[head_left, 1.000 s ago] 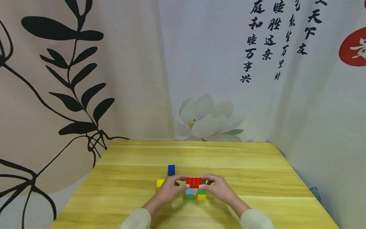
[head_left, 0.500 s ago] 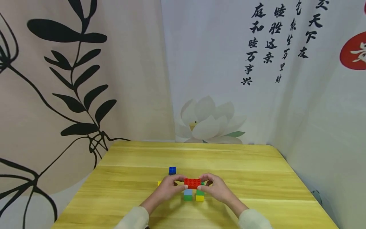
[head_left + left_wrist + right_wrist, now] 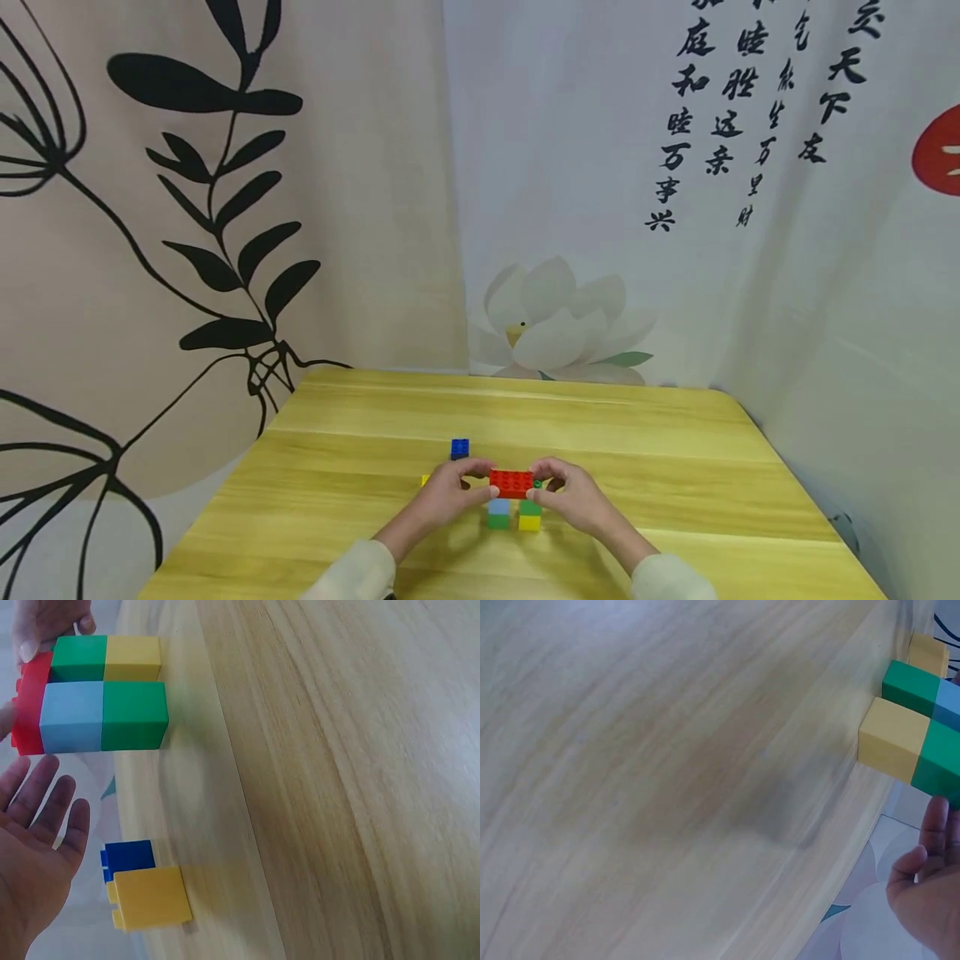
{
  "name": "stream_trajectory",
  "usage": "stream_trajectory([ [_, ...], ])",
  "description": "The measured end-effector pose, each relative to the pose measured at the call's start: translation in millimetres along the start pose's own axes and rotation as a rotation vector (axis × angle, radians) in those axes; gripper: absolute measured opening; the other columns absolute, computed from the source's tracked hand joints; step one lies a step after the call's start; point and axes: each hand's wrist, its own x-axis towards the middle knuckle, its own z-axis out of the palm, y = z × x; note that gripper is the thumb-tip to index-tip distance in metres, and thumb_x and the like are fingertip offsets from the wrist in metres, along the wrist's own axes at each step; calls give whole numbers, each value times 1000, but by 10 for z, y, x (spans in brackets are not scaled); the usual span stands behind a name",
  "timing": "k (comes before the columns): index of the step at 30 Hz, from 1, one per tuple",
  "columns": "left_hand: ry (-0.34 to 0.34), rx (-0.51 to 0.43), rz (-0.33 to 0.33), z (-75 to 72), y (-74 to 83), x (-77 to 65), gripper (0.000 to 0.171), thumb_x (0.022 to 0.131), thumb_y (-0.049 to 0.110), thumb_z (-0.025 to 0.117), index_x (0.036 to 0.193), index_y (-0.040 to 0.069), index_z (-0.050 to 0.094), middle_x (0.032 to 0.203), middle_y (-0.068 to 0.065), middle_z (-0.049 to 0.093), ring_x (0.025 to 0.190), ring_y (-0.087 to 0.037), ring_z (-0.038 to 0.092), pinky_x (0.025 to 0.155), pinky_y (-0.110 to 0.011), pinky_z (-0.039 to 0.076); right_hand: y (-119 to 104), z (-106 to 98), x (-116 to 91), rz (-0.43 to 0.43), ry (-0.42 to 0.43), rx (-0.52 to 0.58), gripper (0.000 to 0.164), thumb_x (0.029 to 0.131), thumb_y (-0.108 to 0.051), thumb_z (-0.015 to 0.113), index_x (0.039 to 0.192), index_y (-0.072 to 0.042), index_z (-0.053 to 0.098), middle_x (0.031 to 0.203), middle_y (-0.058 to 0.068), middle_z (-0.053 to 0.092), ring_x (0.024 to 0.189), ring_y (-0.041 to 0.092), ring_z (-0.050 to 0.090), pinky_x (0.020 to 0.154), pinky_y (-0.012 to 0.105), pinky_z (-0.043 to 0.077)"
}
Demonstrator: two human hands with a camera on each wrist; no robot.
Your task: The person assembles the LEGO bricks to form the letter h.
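A red brick [image 3: 511,483] lies across two short stacks on the wooden table [image 3: 660,467]. One stack is a light blue brick [image 3: 498,506] on a green one [image 3: 497,522]. The other is a green brick [image 3: 530,507] on a yellow one [image 3: 529,522]. My left hand [image 3: 478,481] pinches the red brick's left end, and my right hand [image 3: 542,485] pinches its right end. The left wrist view shows the red brick [image 3: 30,705] edge-on against both stacks, with my left palm [image 3: 34,855] beside it and its other fingers straight.
A loose blue brick [image 3: 460,448] stands just behind my left hand. A loose yellow brick [image 3: 150,898] lies next to it, mostly hidden by that hand in the head view. Printed curtains hang close behind and to the right of the table.
Both hands stay on the ends of the red brick over the two stacks. The head view has shifted slightly; the bricks show no clear movement.
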Motion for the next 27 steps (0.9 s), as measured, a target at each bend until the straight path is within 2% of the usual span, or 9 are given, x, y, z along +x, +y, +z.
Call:
stream_trajectory([
  [4,20,4,-8,-50,-39,-47,46,95,35,68,131,7,62,122,-8,65,116,-31,57,90,-43,49,19,20,-6,15,-4,-5,26,90,-22,73,112,-9,64,104,3,65,86,20,53,62,30,47],
  [9,45,-24,-34,-194,-79,-115,48,96,42,65,132,11,61,124,-5,64,118,-30,57,92,-41,48,56,26,0,27,-10,-13,27,91,-23,72,112,-9,64,105,4,64,88,21,53,65,30,49],
  [16,134,-42,-58,-463,-118,-164,43,99,31,63,133,6,60,126,-12,63,115,-24,57,96,-43,46,57,23,5,31,-8,-7,29,91,-24,72,114,-9,64,107,4,64,89,20,54,66,31,49],
  [21,207,-38,-103,-622,-217,-199,39,97,26,67,132,9,62,126,-11,64,114,-23,57,96,-45,47,33,20,13,23,-17,-5,27,92,-24,72,113,-9,64,108,3,64,89,21,54,68,33,49],
  [27,201,-6,-151,-707,-391,-235,42,94,28,71,131,10,63,123,-9,65,116,-26,57,94,-46,49,31,1,28,19,-17,-27,26,92,-24,72,112,-10,64,106,4,64,89,21,54,66,32,50],
])
